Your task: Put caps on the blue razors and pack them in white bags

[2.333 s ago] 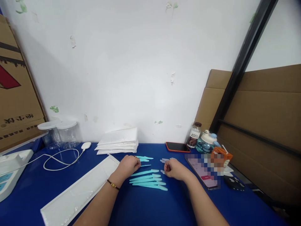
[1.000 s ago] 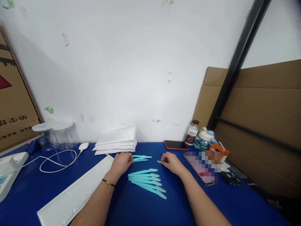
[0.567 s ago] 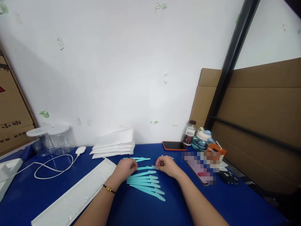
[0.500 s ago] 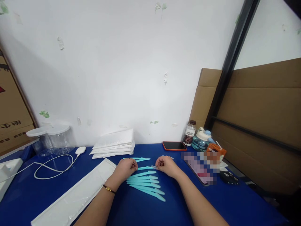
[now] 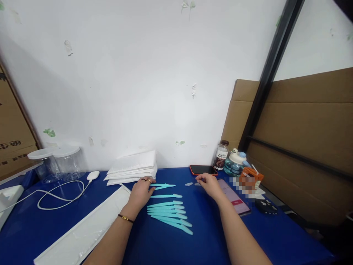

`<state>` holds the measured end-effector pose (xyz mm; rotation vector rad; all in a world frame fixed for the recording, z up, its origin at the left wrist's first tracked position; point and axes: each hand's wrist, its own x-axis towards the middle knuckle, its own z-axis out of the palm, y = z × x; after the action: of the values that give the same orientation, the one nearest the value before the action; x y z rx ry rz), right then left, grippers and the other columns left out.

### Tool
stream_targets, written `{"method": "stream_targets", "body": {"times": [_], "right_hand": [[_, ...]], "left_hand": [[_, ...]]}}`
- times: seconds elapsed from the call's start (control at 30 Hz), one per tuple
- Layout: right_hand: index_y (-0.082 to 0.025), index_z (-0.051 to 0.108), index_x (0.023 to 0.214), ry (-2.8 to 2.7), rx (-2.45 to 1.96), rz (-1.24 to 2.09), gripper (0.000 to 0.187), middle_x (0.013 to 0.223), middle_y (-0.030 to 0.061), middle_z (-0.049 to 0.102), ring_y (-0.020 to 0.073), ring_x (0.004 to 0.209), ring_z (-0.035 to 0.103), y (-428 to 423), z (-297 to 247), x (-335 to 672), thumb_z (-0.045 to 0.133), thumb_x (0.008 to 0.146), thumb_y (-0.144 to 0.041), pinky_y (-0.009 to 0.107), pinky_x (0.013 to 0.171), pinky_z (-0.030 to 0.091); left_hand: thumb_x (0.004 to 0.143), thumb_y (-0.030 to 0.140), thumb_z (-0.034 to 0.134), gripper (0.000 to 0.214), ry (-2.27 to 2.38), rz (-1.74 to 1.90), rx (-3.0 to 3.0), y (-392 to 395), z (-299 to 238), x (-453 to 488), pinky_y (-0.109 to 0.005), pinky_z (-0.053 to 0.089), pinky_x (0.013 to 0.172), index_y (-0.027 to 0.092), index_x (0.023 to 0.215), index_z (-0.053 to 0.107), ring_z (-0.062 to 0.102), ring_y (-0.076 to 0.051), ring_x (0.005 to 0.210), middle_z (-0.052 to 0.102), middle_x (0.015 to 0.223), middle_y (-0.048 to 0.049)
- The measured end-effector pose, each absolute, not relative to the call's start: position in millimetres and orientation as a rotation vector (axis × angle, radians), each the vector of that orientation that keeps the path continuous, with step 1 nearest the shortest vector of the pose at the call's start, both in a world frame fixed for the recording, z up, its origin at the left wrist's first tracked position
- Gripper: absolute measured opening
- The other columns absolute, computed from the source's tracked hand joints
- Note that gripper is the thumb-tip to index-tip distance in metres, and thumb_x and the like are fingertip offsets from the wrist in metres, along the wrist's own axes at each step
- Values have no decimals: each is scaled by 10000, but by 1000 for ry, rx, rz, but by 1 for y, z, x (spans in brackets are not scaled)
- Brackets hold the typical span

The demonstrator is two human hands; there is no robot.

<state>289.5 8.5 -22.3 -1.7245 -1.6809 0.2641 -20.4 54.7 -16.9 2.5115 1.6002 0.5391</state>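
Note:
Several turquoise eyebrow razors (image 5: pixel 167 211) lie in a loose fan, most with clear caps over their blade ends. My left hand (image 5: pixel 141 191) rests over the handle ends of two uncapped razors (image 5: pixel 165 185) at the back, its thumb and fingers apart. Just below it lies a single capped razor (image 5: pixel 165 196). Farther right, my right hand (image 5: pixel 208 184) pinches a small clear cap (image 5: pixel 197 184) at the tabletop with thumb and forefinger. Another loose clear cap (image 5: pixel 189 184) lies beside those fingertips.
A long white packet (image 5: pixel 82 228) lies left of my arm, with stacked white packets (image 5: pixel 132 167) behind. Clear jars (image 5: pixel 68 162) and a white cable (image 5: pixel 60 182) sit left. Phones (image 5: pixel 204 170), bottles (image 5: pixel 222 154), an orange carton (image 5: pixel 249 178) and a black object (image 5: pixel 265 207) are right.
My right hand has left the single razor's capped end and moved up and right to the loose caps. My left hand has shifted from that razor up toward the back pair.

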Motion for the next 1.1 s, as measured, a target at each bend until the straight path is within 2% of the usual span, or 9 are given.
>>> {"method": "stream_targets", "body": {"times": [0.07, 0.17, 0.37, 0.6, 0.73, 0.83, 0.93, 1.1], "right_hand": [[-187, 690, 848, -1734, -1759, 218, 178, 908, 54, 648, 188, 823, 593, 8, -25, 298, 554, 733, -188, 278, 751, 436], [-196, 682, 929, -1842, -1779, 213, 229, 965, 62, 626, 193, 870, 590, 8, -30, 299, 599, 715, -188, 272, 770, 429], [-184, 677, 780, -1876, -1952, 196, 122, 826, 63, 655, 180, 770, 601, 11, -34, 290, 565, 746, -150, 249, 688, 414], [-170, 630, 752, -1896, -1912, 138, 148, 826, 60, 617, 162, 751, 566, 9, -35, 280, 529, 706, -72, 236, 666, 391], [-185, 608, 836, -1799, -1659, 294, 137, 763, 22, 605, 149, 698, 559, 9, -34, 276, 477, 794, -191, 241, 654, 413], [-188, 624, 942, -1683, -1524, 539, 224, 684, -3, 599, 135, 591, 552, 11, -33, 265, 465, 820, -288, 238, 582, 420], [-160, 638, 992, -1603, -1397, 765, 300, 711, 18, 620, 134, 594, 574, 12, -33, 251, 479, 813, -341, 241, 561, 431], [-148, 598, 892, -1479, -1192, 897, 283, 708, 19, 616, 134, 598, 594, 9, -30, 235, 588, 758, -397, 233, 549, 440]], "left_hand": [[835, 258, 488, 295, 1644, 522, 2534, 58, -19, -23, -310, 372, 887, 251, 1117, 577, 463, -215, 1111, 556, 1192, -40], [866, 274, 446, 286, 1656, 505, 2567, 58, -22, -22, -334, 368, 886, 259, 1116, 584, 449, -227, 1107, 571, 1163, -47], [837, 266, 480, 160, 1723, 477, 2480, 57, -23, -20, -306, 373, 864, 223, 898, 621, 479, -207, 1049, 604, 1039, -39], [811, 254, 475, 142, 1693, 415, 2364, 61, -23, -22, -283, 394, 779, 228, 832, 612, 519, -202, 1005, 629, 966, -24], [790, 238, 497, 155, 1632, 434, 2348, 59, -23, -24, -252, 392, 744, 234, 902, 603, 547, -174, 952, 642, 907, -10], [781, 237, 496, 126, 1631, 409, 2334, 58, -22, -23, -247, 383, 708, 223, 833, 610, 552, -175, 912, 642, 869, -11], [782, 235, 489, 119, 1603, 472, 2323, 58, -22, -22, -242, 374, 690, 208, 803, 603, 556, -169, 872, 636, 833, -14], [804, 270, 468, 142, 1426, 586, 2246, 60, -25, -19, -222, 369, 636, 192, 826, 585, 549, -131, 738, 613, 775, 5]]}}
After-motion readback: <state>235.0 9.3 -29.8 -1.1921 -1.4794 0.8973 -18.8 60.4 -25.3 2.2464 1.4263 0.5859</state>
